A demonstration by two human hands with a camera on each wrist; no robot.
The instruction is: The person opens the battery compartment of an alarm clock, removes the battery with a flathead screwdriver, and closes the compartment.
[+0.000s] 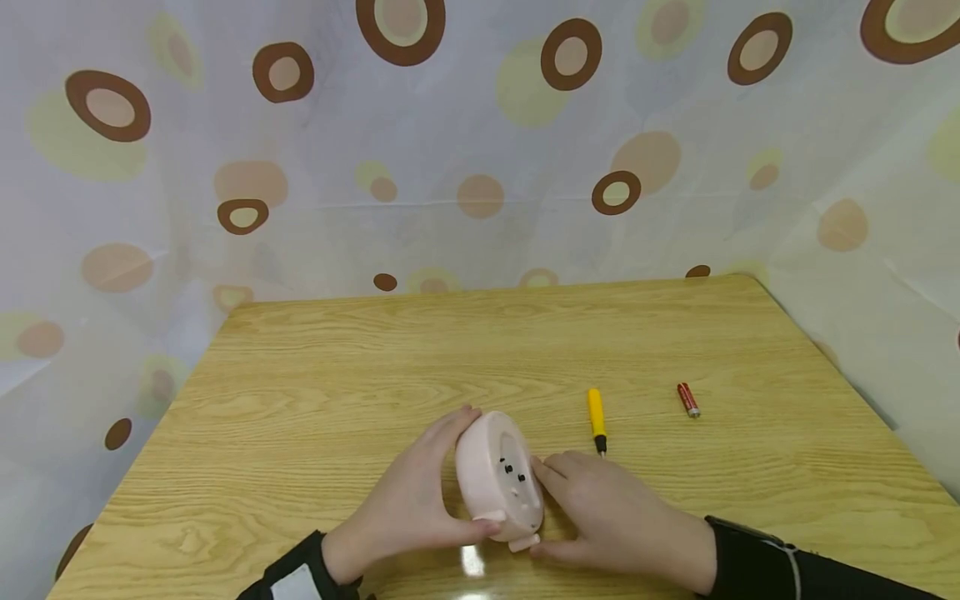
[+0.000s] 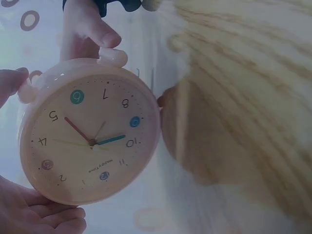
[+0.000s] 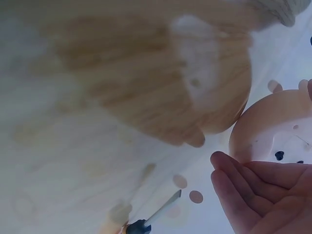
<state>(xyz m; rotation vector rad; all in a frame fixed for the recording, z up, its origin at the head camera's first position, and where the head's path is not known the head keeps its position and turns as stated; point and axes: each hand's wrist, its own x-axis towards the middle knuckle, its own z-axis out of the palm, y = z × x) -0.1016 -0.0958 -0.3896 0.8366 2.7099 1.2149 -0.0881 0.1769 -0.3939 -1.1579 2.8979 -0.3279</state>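
A round pink alarm clock [image 1: 498,479] stands on edge on the wooden table [image 1: 337,367], its back with small black knobs turned to the right. My left hand [image 1: 427,492] grips it from the left, fingers curled over the rim and thumb by a foot. My right hand [image 1: 600,504] lies flat beside it, straight fingertips touching the back. The left wrist view shows the clock [image 2: 90,131] face with coloured numerals and my left fingers [image 2: 39,217] under the rim. In the right wrist view the clock [image 3: 270,126] back sits above my straight right fingers [image 3: 243,190].
A yellow-handled screwdriver [image 1: 596,417] lies just beyond my right hand; its screwdriver tip [image 3: 163,207] shows in the right wrist view. A red battery [image 1: 688,400] lies farther right. A curtain with brown and yellow circles [image 1: 480,142] closes in the table at the back and sides.
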